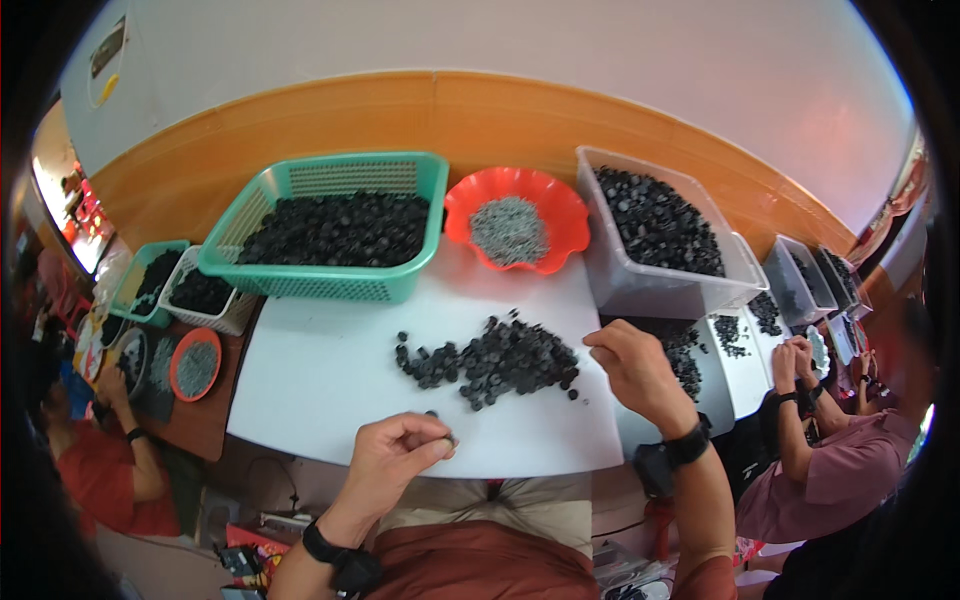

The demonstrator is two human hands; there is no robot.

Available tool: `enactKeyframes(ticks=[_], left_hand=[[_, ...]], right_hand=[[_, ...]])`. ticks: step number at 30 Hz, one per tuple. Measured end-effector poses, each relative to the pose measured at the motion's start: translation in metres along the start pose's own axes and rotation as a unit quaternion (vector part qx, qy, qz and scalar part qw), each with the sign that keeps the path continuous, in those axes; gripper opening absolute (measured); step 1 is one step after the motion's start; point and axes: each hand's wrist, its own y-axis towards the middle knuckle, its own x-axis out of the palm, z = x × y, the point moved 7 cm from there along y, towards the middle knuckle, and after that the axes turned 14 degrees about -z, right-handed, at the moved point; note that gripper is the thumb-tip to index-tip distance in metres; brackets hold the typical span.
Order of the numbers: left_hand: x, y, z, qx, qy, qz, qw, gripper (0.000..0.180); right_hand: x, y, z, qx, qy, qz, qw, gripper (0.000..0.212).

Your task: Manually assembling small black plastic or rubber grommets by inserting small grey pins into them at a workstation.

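My left hand (392, 458) is closed in a pinch near the front edge of the white table. A small dark round part (451, 440) shows at its fingertips, and another dark bit peeks out above the curled index finger. To the right of the pile, my right hand (645, 368) hovers with thumb and fingers pressed together. Whatever it pinches, if anything, is too small to make out. Between the hands and farther back lies a loose heap of small black round parts (510, 358), several of them scattered at its edges.
Behind the heap stand a green basket (310, 283) of black parts, a red scalloped bowl (572, 218) of small grey metal pieces, and a clear plastic bin (640, 290) of black parts. Co-workers sit at left (110, 470) and right (830, 450), with similar containers.
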Motion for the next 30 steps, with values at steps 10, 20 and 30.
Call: enactKeyframes(ticks=[10,20,30], left_hand=[[0.010,0.001,-0.008,-0.022,-0.159,-0.032,0.987,0.014],[0.021,-0.006,-0.004,-0.028,-0.196,-0.062,0.978,0.015],[0.023,-0.007,-0.009,-0.032,-0.190,-0.053,0.980,0.013]], right_hand=[[0.049,-0.020,-0.098,-0.090,0.347,-0.040,0.933,0.015],[0.078,-0.022,-0.112,-0.123,0.344,0.020,0.931,0.013],[0.085,-0.029,-0.112,-0.120,0.304,0.055,0.943,0.015]])
